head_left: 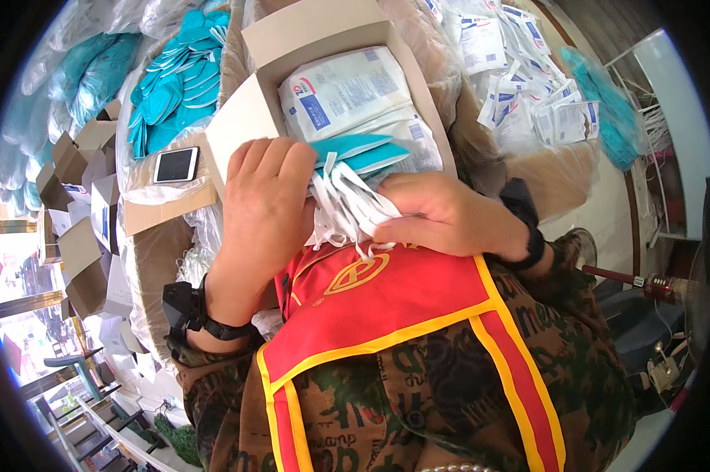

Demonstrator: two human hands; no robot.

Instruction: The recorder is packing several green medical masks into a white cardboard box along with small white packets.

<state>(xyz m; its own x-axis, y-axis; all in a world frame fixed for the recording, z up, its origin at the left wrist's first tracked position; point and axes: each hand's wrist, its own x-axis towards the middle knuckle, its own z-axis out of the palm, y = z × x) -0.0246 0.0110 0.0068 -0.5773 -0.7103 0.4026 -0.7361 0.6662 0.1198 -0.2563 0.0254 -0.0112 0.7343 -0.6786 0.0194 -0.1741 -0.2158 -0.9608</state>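
Observation:
A small stack of teal folded face masks (pixel 359 149) is between my hands, with its white ear loops (pixel 347 197) hanging toward me in a loose bunch. My left hand (pixel 267 185) is closed at the left end of the stack, its fingers curled and fingertips hidden. On the other side my right hand (pixel 437 212) is closed, thumb and fingers pinching the loops and the lower edge of the masks. Just beyond them is an open cardboard box (pixel 317 35) holding printed white flat packets (pixel 347 90). The masks overlap the packets' near end.
Many loose teal masks (pixel 180 90) fill a lined carton at the left. A phone (pixel 175 165) lies on cardboard beside it. Small white packets (pixel 528 79) heap in another carton at the right. Opened boxes (pixel 83 244) stack up at far left, and a teal bag (pixel 603 106) lies far right.

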